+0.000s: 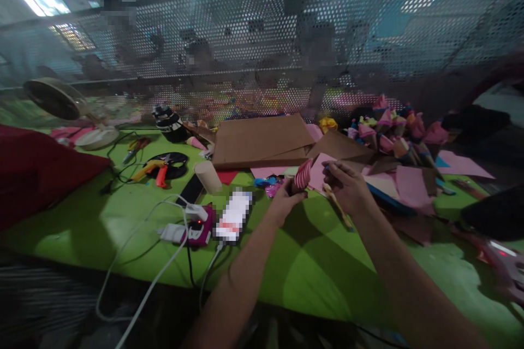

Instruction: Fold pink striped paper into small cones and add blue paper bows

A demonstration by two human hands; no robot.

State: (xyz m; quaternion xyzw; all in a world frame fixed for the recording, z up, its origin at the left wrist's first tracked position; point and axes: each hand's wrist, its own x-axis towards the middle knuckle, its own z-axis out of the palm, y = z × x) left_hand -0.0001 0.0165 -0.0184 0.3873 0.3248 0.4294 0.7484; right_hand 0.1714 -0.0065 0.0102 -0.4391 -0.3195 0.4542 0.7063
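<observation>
1. Pink pleated paper fan (303, 174) sits above the green desk (123, 207), pinched in the left hand (286, 199)'s closed grip;
2. Right hand (346, 185) grips the pink sheet (319, 171); best to crease evenly, keeping folds aligned.

Head camera, looking forward-down, close over green table (123, 212).

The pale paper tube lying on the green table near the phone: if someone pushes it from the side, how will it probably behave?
The paper tube lies on its side on the flat green table, so it would probably roll. It looks hollow and thin-walled, so likely light and easy to crush. The black phone beside it might stop it.
</observation>
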